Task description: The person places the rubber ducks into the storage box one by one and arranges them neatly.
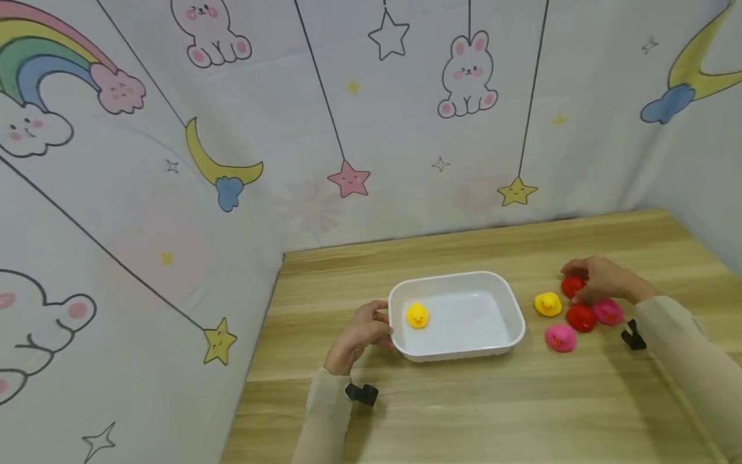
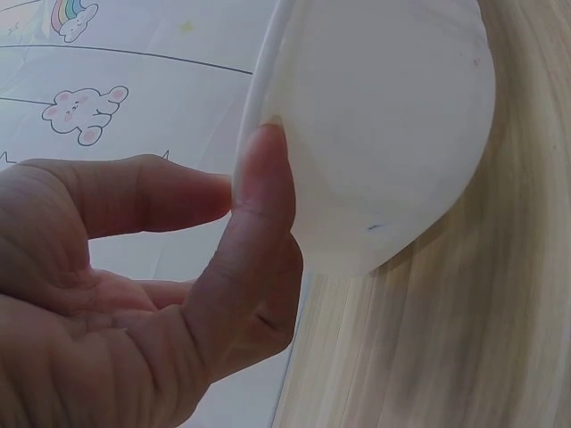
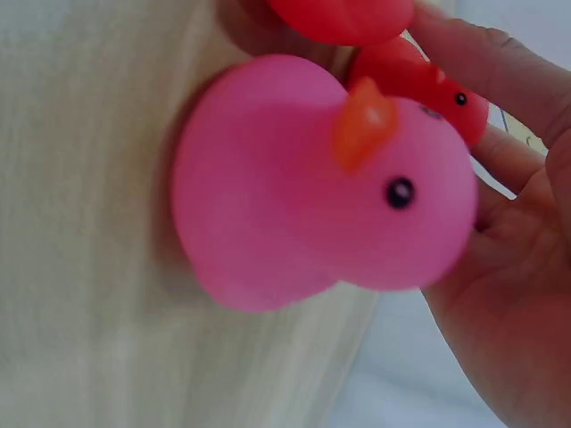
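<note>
A white plastic basin (image 1: 458,352) stands on the table with one yellow rubber duck (image 1: 417,316) inside, near its left end. My left hand (image 1: 364,332) pinches the basin's left rim; thumb and a finger meet at the edge in the left wrist view. At the right, my right hand (image 1: 608,278) has its thumb and fingers curled round the far red rubber duck (image 1: 572,287). Close beside that hand are another red duck (image 1: 581,318) and a pink duck (image 1: 608,311), which fills much of the right wrist view.
Between basin and right hand sits another yellow duck (image 1: 547,304), with a second pink duck (image 1: 560,338) nearer the front. All rest on a wood-grain table (image 1: 464,412). A white cloth backdrop (image 1: 406,129) with cartoon prints rises behind and at the left.
</note>
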Tool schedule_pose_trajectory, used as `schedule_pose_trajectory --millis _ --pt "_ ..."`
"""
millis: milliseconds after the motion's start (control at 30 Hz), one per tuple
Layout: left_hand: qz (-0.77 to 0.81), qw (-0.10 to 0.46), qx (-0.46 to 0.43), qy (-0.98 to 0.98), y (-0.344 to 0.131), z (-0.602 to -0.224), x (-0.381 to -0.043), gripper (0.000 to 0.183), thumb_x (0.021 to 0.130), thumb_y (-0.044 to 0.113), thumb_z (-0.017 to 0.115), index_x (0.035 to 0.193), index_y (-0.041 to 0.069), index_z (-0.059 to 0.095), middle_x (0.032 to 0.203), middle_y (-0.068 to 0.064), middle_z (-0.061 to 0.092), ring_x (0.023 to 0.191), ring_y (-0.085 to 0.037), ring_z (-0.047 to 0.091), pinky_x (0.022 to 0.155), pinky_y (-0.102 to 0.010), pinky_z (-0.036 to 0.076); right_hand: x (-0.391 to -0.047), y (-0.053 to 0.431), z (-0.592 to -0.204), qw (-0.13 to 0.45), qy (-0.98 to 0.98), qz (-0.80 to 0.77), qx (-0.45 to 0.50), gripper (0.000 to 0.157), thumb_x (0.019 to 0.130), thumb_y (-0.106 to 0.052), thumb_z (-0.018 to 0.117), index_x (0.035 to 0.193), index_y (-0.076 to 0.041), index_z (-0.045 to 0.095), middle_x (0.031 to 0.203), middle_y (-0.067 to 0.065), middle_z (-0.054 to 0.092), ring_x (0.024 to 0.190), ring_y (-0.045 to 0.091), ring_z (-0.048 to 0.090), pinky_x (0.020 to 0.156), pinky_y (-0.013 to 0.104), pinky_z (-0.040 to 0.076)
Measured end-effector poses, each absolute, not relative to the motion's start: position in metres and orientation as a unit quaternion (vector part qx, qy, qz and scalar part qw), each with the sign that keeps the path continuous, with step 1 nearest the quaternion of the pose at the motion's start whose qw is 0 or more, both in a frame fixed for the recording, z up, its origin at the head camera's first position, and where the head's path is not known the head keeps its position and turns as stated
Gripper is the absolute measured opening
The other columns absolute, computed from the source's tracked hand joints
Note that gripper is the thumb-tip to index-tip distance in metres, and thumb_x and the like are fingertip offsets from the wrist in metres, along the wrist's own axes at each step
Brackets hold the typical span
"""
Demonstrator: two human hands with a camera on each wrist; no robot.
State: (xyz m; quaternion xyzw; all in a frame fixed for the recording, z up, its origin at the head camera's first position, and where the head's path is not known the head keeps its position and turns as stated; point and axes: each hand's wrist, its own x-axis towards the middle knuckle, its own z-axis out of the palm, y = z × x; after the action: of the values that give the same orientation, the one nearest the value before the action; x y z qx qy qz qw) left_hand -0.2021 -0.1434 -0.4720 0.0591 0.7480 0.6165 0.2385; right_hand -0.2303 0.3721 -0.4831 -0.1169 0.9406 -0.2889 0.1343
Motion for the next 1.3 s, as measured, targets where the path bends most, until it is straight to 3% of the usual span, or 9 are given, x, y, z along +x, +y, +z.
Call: schedule_pose_trajectory --millis 267,500,633,733,900,1133,1300 --pt "0.616 0.252 0.056 0.745 -0.139 -0.48 -0.193 0.062 0.082 -0.015 0.057 0.142 -0.015 0.04 0.106 -0.027 0.056 0.077 -0.027 0.066 0.07 -0.047 0.065 -0.216 0.375 -0.497 0.132 0.944 -0.285 -0.1 0.064 0.071 -0.015 0.089 0.124 0.009 0.06 0.115 0.025 0.064 0.096 0.034 0.058 0.08 0.041 0.056" --pt "0.615 0.242 0.057 0.748 -0.14 -0.477 -0.196 0.062 0.082 -0.015 0.057 0.141 -0.015 0.039 0.108 -0.028 0.056 0.079 -0.03 0.066 0.07 -0.048 0.065 -0.221 0.365 -0.486 0.075 0.935 -0.328 -0.113 0.055 0.079 -0.014 0.085 0.122 0.01 0.062 0.118 0.026 0.064 0.104 0.042 0.059 0.087 0.05 0.057" --pt "0.616 0.242 0.057 0.748 -0.142 -0.477 -0.199 0.062 0.083 -0.015 0.057 0.142 -0.015 0.039 0.108 -0.028 0.056 0.079 -0.03 0.066 0.07 -0.048 0.065 -0.223 0.355 -0.475 0.059 0.933 -0.339 -0.107 0.054 0.082 -0.016 0.084 0.126 0.007 0.062 0.121 0.025 0.065 0.105 0.039 0.06 0.083 0.032 0.057" --pt "0.615 0.24 0.056 0.749 -0.144 -0.475 -0.2 0.062 0.083 -0.015 0.057 0.142 -0.015 0.039 0.108 -0.028 0.056 0.079 -0.029 0.066 0.069 -0.047 0.065 -0.226 0.347 -0.467 0.056 0.929 -0.349 -0.106 0.054 0.083 -0.016 0.082 0.129 0.007 0.062 0.122 0.025 0.065 0.106 0.038 0.061 0.08 0.025 0.056" --pt "0.613 0.238 0.06 0.751 -0.145 -0.47 -0.202 0.061 0.084 -0.014 0.057 0.143 -0.014 0.039 0.11 -0.03 0.056 0.076 -0.026 0.065 0.068 -0.044 0.066 -0.232 0.335 -0.457 0.037 0.928 -0.351 -0.117 0.053 0.085 -0.018 0.081 0.129 0.005 0.062 0.122 0.024 0.065 0.107 0.039 0.062 0.086 0.034 0.057" --pt "0.617 0.24 0.062 0.747 -0.145 -0.469 -0.204 0.06 0.085 -0.015 0.056 0.142 -0.015 0.039 0.108 -0.029 0.056 0.075 -0.024 0.064 0.069 -0.044 0.066 -0.234 0.318 -0.443 0.037 0.926 -0.353 -0.129 0.053 0.086 -0.021 0.081 0.13 0.003 0.062 0.125 0.023 0.065 0.112 0.042 0.06 0.097 0.059 0.053" --pt "0.616 0.236 0.061 0.749 -0.144 -0.471 -0.205 0.06 0.083 -0.015 0.056 0.141 -0.014 0.041 0.106 -0.027 0.056 0.071 -0.022 0.064 0.068 -0.044 0.066 -0.234 0.306 -0.432 0.033 0.922 -0.355 -0.154 0.052 0.086 -0.017 0.081 0.129 0.004 0.063 0.124 0.022 0.066 0.114 0.041 0.061 0.1 0.061 0.05"
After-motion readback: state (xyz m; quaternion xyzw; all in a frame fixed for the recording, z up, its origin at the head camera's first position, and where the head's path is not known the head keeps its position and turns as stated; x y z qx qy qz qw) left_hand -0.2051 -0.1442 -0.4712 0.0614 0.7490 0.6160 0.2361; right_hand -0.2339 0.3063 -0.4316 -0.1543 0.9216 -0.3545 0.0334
